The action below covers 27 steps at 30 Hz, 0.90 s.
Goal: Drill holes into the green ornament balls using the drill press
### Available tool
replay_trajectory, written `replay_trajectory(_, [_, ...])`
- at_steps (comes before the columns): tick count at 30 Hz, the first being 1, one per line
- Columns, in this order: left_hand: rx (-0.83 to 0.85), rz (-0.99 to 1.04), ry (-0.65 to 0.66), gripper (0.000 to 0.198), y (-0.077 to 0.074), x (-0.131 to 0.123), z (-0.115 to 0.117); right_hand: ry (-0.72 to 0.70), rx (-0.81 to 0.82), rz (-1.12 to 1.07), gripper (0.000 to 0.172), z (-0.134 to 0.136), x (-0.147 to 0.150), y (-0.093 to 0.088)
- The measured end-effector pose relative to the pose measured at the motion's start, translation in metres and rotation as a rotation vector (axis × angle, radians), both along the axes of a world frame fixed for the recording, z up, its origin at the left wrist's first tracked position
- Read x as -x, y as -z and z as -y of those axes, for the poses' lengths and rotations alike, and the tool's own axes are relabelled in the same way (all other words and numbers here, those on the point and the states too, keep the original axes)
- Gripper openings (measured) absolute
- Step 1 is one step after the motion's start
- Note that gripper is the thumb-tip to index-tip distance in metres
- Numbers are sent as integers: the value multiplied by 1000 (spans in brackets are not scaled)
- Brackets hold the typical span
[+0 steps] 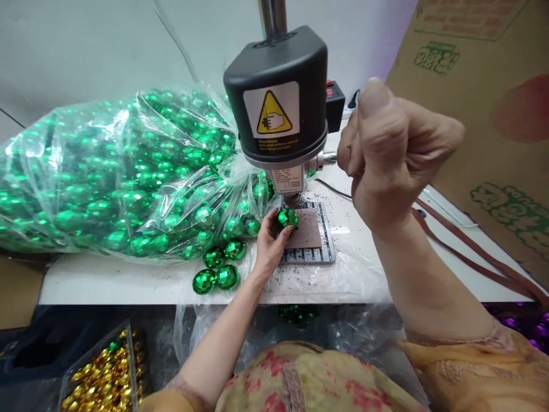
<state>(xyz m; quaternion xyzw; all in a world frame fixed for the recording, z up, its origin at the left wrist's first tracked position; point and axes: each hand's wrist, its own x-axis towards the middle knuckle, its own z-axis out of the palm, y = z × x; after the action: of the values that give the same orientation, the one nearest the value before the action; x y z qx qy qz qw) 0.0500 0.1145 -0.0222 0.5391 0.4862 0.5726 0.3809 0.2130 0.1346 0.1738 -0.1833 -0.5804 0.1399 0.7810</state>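
Observation:
My left hand (269, 240) pinches a green faceted ball (287, 217) and holds it on the brown pad (309, 229) of the press plate, right under the spindle (292, 199) of a small black bench drill (278, 97). My right hand (388, 151) is raised at the machine's right side, fist closed round its feed lever (328, 158), whose end is hidden in my fingers.
A big clear plastic bag (115, 171) full of green faceted balls lies on the white table at the left, several loose ones (217, 269) spilled by its mouth. A tray of gold beads (105, 375) sits below left. A cardboard box (484, 114) leans at the right.

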Motion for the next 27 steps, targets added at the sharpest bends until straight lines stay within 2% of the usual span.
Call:
replay_trajectory(8, [-43, -132, 105, 57, -3, -3, -3, -8, -9, 2, 54, 1, 1, 1])
replay_trajectory(15, [-96, -162, 108, 49, -5, -9, 1, -19, -74, -15, 57, -3, 3, -9])
replay_trajectory(21, [-56, -127, 107, 48, -4, -11, 3, 38, -96, 9, 61, -13, 4, -17])
replay_trajectory(24, [-46, -108, 87, 49, -4, -11, 3, -11, -119, -13, 59, -10, 5, -14])
replay_trajectory(27, [-46, -102, 73, 50, -4, -12, 3, 3, -90, -44, 55, -2, 4, -4])
